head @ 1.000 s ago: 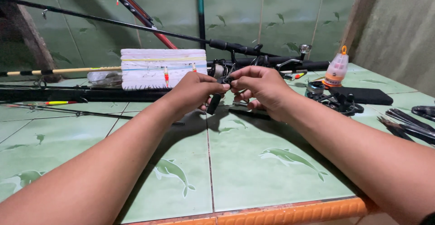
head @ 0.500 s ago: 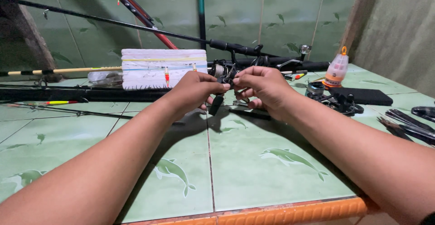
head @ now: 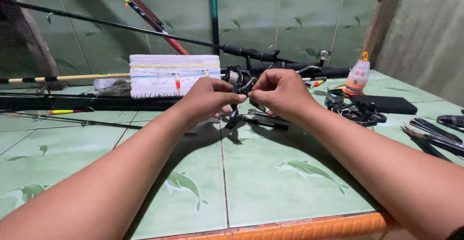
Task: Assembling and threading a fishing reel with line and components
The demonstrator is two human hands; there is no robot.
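Note:
My left hand [head: 209, 97] and my right hand [head: 280, 92] meet over the green tiled counter [head: 270, 182], fingertips pinched together on a black fishing reel [head: 240, 80] that sits on a dark rod [head: 270, 56]. The reel's spool and bail arm show just above my fingers; its lower part and handle [head: 233, 120] hang beneath my left hand. Most of the reel body is hidden behind my fingers.
A white foam block [head: 171, 75] wound with line and floats lies behind my left hand. Several rods lean on the tiled wall. Right of my hands are a second reel [head: 355, 110], a small bottle with an orange cap [head: 358, 77], a black flat case [head: 391, 104] and pliers [head: 435, 136].
Both hands have stayed on the reel, with only small shifts of the fingers. Nothing else on the counter has moved.

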